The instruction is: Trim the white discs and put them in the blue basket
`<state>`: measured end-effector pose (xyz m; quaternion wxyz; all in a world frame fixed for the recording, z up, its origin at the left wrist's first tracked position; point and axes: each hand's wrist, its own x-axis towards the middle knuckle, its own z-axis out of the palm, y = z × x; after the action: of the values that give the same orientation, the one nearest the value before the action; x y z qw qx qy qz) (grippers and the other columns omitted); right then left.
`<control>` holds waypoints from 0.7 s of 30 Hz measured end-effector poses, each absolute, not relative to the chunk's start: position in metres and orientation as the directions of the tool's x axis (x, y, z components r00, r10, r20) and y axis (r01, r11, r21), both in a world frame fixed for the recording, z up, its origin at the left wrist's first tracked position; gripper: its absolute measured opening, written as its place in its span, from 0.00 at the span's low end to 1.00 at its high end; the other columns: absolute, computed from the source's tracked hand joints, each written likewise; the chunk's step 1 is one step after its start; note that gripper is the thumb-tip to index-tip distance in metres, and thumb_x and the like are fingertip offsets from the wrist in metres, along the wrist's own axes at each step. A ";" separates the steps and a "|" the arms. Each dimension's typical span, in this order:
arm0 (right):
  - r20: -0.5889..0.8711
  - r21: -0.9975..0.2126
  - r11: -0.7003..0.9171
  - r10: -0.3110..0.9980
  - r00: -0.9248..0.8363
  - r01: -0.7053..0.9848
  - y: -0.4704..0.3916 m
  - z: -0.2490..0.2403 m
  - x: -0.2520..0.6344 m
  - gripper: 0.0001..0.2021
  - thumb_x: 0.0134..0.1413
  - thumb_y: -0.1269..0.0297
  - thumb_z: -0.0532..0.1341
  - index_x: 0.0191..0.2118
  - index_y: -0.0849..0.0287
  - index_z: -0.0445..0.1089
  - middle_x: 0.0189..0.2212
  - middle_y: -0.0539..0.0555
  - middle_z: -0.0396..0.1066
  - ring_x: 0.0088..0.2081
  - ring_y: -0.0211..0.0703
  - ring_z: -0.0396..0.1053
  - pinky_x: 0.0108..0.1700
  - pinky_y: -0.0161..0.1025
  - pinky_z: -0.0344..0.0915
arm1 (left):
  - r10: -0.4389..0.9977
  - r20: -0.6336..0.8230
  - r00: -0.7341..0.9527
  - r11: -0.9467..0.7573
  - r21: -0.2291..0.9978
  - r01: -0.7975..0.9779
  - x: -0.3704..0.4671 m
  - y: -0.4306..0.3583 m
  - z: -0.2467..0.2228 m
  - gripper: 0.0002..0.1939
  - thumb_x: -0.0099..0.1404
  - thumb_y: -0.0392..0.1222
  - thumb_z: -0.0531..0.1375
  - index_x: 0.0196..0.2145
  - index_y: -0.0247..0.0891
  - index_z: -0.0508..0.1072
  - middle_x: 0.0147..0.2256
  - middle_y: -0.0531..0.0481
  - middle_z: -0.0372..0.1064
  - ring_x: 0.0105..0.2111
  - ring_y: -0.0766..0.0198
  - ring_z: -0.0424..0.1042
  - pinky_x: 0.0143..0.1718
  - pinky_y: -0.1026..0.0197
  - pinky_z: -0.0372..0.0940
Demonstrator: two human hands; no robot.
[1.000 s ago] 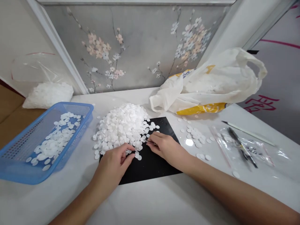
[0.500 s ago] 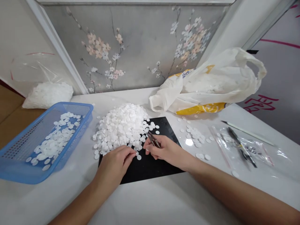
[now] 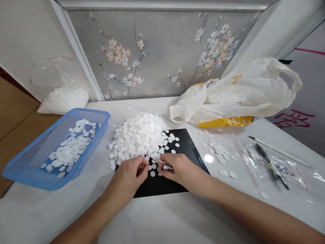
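Observation:
My left hand (image 3: 132, 173) is closed in a pinch over the black mat (image 3: 162, 186), with a small white disc (image 3: 150, 167) at the fingertips, mostly hidden. Just to its right, my right hand (image 3: 177, 169) curls round a small two-armed metal tool (image 3: 166, 164). Fingers cover much of the tool, so I cannot tell whether it is tweezers or snips. A few loose discs lie on the mat between and below the hands. Behind them rises a large heap of white discs (image 3: 139, 135), partly spread over the mat's far left.
A blue basket (image 3: 27, 152) with discs stands at left; a clear bag of white pieces (image 3: 64, 101) sits behind it. At the back right lies a white plastic carrier bag (image 3: 228, 101). Scattered discs (image 3: 218, 149), a black pen (image 3: 270, 164) and a zip bag (image 3: 250, 166) lie at right.
My right hand has turned, and the metal tool now lies lower, nearer my left hand, instead of pointing up and away. The whole view has shifted a little.

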<state>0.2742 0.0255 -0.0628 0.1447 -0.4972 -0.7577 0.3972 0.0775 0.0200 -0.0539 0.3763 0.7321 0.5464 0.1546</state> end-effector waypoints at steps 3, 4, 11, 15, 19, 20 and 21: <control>-0.237 -0.747 0.118 0.872 -0.428 0.655 0.027 -0.065 0.281 0.06 0.48 0.68 0.64 0.32 0.58 0.66 0.22 0.44 0.63 0.20 0.32 0.53 0.24 0.31 0.50 | 0.919 -0.270 0.287 0.072 0.831 0.551 0.075 0.020 -0.051 0.07 0.61 0.40 0.53 0.26 0.38 0.62 0.24 0.54 0.66 0.25 0.67 0.63 0.26 0.66 0.53; -0.242 -0.748 0.110 0.873 -0.423 0.655 0.027 -0.066 0.282 0.07 0.48 0.66 0.64 0.33 0.58 0.66 0.22 0.44 0.63 0.20 0.32 0.53 0.24 0.31 0.50 | 0.907 -0.312 0.282 0.149 0.866 0.477 0.074 0.020 -0.050 0.06 0.61 0.39 0.53 0.26 0.37 0.62 0.26 0.53 0.68 0.25 0.69 0.62 0.25 0.67 0.52; -0.220 -0.743 0.119 0.885 -0.409 0.659 0.028 -0.062 0.274 0.03 0.55 0.69 0.58 0.31 0.58 0.65 0.26 0.48 0.67 0.25 0.34 0.59 0.28 0.32 0.53 | 0.821 -0.489 0.296 0.519 0.855 -0.027 0.073 0.026 -0.046 0.07 0.56 0.36 0.57 0.27 0.37 0.59 0.23 0.54 0.68 0.14 0.78 0.42 0.16 0.68 0.37; -0.243 -0.731 0.122 0.873 -0.423 0.671 0.029 -0.063 0.275 0.03 0.52 0.69 0.59 0.29 0.58 0.63 0.23 0.47 0.64 0.22 0.33 0.56 0.25 0.31 0.51 | 0.816 -0.479 0.324 0.537 0.835 -0.117 0.071 0.028 -0.045 0.02 0.52 0.33 0.55 0.27 0.35 0.65 0.19 0.55 0.63 0.14 0.78 0.41 0.17 0.69 0.37; -0.229 -0.751 0.102 0.887 -0.402 0.652 0.030 -0.067 0.279 0.04 0.51 0.70 0.57 0.27 0.59 0.61 0.21 0.45 0.60 0.20 0.31 0.53 0.23 0.30 0.49 | 0.801 -0.477 0.362 0.555 0.819 -0.147 0.070 0.026 -0.046 0.06 0.54 0.35 0.52 0.22 0.33 0.66 0.20 0.52 0.61 0.16 0.76 0.44 0.18 0.68 0.40; -0.225 -0.755 0.102 0.888 -0.401 0.648 0.030 -0.067 0.280 0.04 0.51 0.70 0.57 0.28 0.59 0.60 0.20 0.45 0.60 0.20 0.32 0.53 0.23 0.30 0.49 | 0.796 -0.486 0.361 0.560 0.817 -0.135 0.070 0.026 -0.046 0.09 0.57 0.37 0.52 0.22 0.33 0.65 0.20 0.52 0.62 0.16 0.75 0.44 0.18 0.67 0.41; -0.223 -0.757 0.104 0.887 -0.405 0.645 0.030 -0.067 0.280 0.04 0.51 0.69 0.58 0.28 0.59 0.61 0.20 0.45 0.59 0.20 0.32 0.53 0.23 0.30 0.50 | 0.793 -0.496 0.354 0.562 0.819 -0.111 0.071 0.025 -0.046 0.12 0.60 0.40 0.50 0.22 0.34 0.65 0.21 0.52 0.62 0.16 0.75 0.44 0.19 0.67 0.41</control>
<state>0.2797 0.0303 -0.0667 0.1458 -0.5256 -0.7285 0.4145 0.0711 0.0249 -0.0458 0.7423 0.3552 0.4798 0.3044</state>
